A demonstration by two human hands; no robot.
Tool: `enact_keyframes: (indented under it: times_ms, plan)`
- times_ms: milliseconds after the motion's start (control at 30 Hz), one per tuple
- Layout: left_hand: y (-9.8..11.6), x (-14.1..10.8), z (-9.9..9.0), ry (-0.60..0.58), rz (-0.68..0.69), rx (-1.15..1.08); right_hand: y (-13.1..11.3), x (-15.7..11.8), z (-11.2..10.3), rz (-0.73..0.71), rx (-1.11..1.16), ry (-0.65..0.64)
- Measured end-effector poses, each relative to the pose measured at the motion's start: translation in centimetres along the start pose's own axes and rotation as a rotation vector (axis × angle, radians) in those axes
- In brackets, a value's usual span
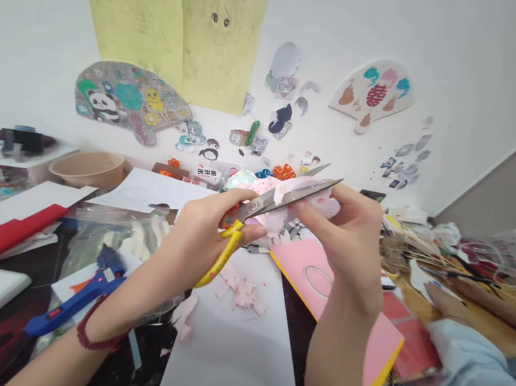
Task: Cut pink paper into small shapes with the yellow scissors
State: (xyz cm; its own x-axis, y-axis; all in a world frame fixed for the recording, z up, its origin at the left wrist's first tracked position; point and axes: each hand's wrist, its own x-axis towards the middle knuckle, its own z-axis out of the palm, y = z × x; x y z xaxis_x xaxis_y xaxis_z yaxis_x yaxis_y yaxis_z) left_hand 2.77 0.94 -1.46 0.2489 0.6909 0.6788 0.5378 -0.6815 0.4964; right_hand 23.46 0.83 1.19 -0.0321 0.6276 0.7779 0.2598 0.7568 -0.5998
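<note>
My left hand (203, 227) grips a pair of scissors (223, 258) with yellow handles, its fingers in the loops. The metal blades point up to the right and stand a little apart. Behind and between them is a pale pink piece of soft material (274, 217) with small spots. My right hand (348, 227) pinches that pink piece at its right side, close to the blades. Below lies a white sheet (234, 346) with pink scraps (245, 290) on it. Some of my left fingertips are hidden behind the handles.
A blue glue gun (78, 305) and plastic bags lie at the left. Pink card (305, 267) with a drawn oval sits at the right. A bowl (88, 167) stands at the back left. Another person's hand (446, 302) and sleeve (477, 384) are at far right.
</note>
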Motion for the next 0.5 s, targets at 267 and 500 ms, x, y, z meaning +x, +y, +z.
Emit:
enact_keyframes:
  times_ms: [267,500]
  plan:
    - [0.3,0.0,-0.1,0.007,-0.017,0.034,-0.2,0.0,0.1,-0.001,-0.044,0.065]
    - [-1.2,0.5,-2.0,-0.08,-0.08,-0.066,0.0,0.3,-0.4,0.081,-0.006,0.079]
